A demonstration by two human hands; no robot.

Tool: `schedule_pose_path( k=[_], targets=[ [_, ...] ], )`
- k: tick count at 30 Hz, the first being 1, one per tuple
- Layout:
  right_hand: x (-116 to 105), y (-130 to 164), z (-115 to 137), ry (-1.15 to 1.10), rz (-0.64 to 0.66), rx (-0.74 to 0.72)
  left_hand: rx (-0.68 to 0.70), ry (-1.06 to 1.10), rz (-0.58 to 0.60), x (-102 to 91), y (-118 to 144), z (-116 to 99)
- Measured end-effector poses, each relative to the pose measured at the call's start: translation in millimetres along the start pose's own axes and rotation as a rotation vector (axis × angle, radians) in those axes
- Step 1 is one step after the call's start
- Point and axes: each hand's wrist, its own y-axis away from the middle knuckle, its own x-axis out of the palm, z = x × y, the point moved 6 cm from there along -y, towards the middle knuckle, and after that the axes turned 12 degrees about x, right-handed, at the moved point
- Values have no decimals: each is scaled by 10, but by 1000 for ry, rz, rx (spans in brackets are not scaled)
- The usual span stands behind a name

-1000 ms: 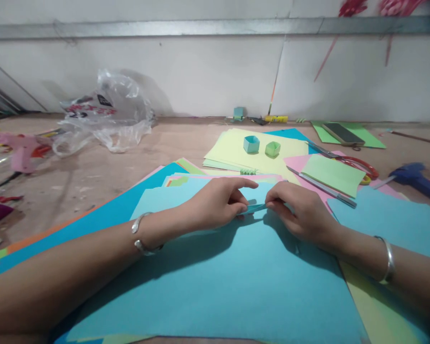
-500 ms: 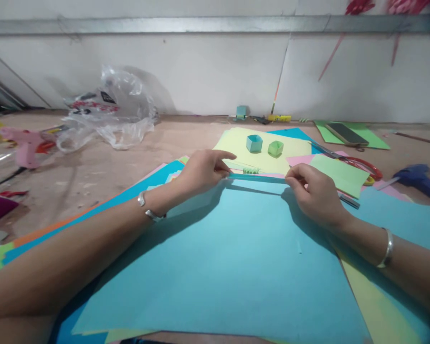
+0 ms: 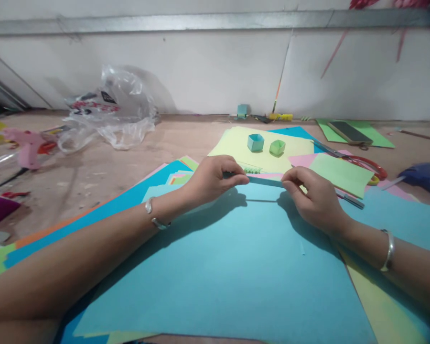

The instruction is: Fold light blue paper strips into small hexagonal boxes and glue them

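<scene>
Grip, left hand: my left hand (image 3: 209, 180) was pinching one end of a thin blue paper strip (image 3: 264, 181), thumb and forefinger pressed together on it.
Grip, right hand: my right hand (image 3: 313, 198) was pinching the other end in the same way, so the strip was stretched straight between the two hands.
Strip position: it hung just above the far edge of the large light blue sheet (image 3: 236, 267); I could not tell if it touched the sheet. I judged that holding both ends kept the narrow paper flat and without twist.
Wrists: a silver bangle (image 3: 154, 217) was on my left wrist and another bangle (image 3: 387, 251) on my right wrist.
Under the hands: the light blue sheet lay on top of more coloured sheets, with a darker blue sheet (image 3: 103, 215) showing at the left.
Just beyond the strip: a small green pleated piece (image 3: 252, 169) lay on a pale yellow sheet (image 3: 232, 145), and further back stood a small blue paper box (image 3: 255, 142) beside a small green paper box (image 3: 277, 147).
Right side: a folded green paper (image 3: 340, 174) lay near red-handled scissors (image 3: 365, 167) and a blue glue gun (image 3: 421, 174), all easy to reach.
Left side: a pink glue gun (image 3: 28, 145) and a clear plastic bag (image 3: 111, 117) were well apart from the hands, on the wooden table (image 3: 93, 167).
</scene>
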Motion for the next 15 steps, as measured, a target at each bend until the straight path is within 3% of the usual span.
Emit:
schedule_pose_path(
  k=[3, 6, 9, 13, 15],
  targets=[
    [19, -9, -27, -14, 29, 40, -292, 235, -101, -42, 53, 202],
    [45, -14, -17, -54, 78, 54, -458, 493, -202, -43, 94, 354],
    [58, -10, 5, -107, 115, 67, -546, 695, -294, -19, 109, 471],
    [61, 12, -33, -219, 130, 135, -609, 803, -326, 19, 107, 618],
    [70, 29, -49, -292, 147, 146, -598, 852, -438, -39, 100, 692]
  ],
)
